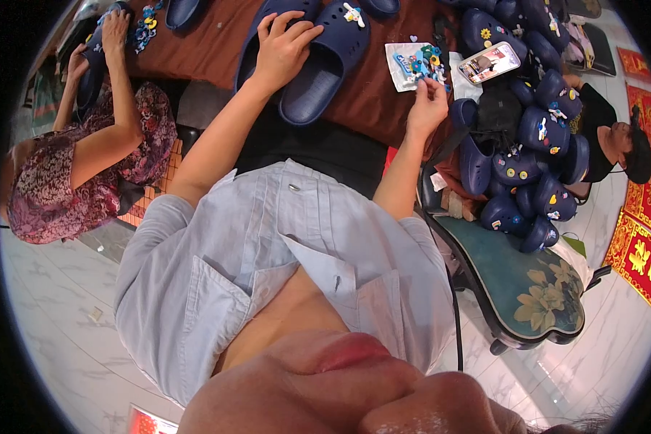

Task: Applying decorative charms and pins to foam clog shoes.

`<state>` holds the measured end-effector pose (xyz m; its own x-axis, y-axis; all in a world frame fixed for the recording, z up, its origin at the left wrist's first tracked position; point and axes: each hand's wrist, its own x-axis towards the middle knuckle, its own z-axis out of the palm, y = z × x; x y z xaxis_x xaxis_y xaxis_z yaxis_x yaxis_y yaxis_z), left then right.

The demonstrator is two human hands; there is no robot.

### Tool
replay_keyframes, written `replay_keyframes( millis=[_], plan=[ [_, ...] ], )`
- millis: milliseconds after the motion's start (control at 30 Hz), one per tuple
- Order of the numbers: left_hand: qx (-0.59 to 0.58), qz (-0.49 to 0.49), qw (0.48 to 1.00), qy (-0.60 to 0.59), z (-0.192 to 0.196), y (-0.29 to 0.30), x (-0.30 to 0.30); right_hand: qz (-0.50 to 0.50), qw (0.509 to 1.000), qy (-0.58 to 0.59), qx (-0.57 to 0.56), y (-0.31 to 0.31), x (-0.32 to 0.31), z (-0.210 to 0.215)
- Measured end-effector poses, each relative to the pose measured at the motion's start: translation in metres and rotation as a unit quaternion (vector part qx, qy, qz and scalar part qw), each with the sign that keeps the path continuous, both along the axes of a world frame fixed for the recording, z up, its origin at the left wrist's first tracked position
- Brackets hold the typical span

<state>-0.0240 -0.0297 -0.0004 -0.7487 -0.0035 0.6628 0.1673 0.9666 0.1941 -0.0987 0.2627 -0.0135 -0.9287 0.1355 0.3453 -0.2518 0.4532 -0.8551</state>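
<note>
Two large navy clogs lie in front of me, the left clog (247, 58) and the right clog (325, 69). A white character charm (354, 14) sits on the right clog's perforated toe. My left hand (283, 52) rests over the clogs with its fingers spread, the fingertips on the right clog's upper. To the right is a white packet (401, 66) with a pile of small blue, yellow and green charms (430, 59) on it. My right hand (428, 108) is at the pile's near edge, thumb and fingers pinched together; whatever is between them is too small to make out.
A phone (490, 64) with a lit screen lies right of the charms. Many decorated navy clogs (546, 130) are heaped at the right, beside a green floral stool (521, 278). At left, a co-worker's hands (114, 32) handle another clog near more charms (146, 29). A brown cloth (195, 50) covers the table.
</note>
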Motion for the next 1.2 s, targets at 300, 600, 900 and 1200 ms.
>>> replay_keyframes(
  millis=[300, 600, 900, 1200],
  plan=[
    [-0.007, -0.003, 1.0, 0.024, -0.002, 0.0, -0.002, 0.146, 0.968, -0.104, -0.174, -0.055, 0.001, -0.004],
    [0.005, -0.004, 1.0, 0.002, -0.005, 0.002, -0.001, 0.171, 0.939, -0.151, -0.256, -0.081, -0.016, -0.002],
    [0.007, -0.001, 1.0, 0.003, -0.008, 0.001, 0.0, 0.161, 0.954, -0.162, -0.195, -0.103, -0.02, -0.005],
    [0.003, -0.003, 1.0, 0.003, 0.002, 0.004, 0.001, 0.118, 0.985, 0.081, 0.098, -0.108, -0.009, -0.009]
  ],
)
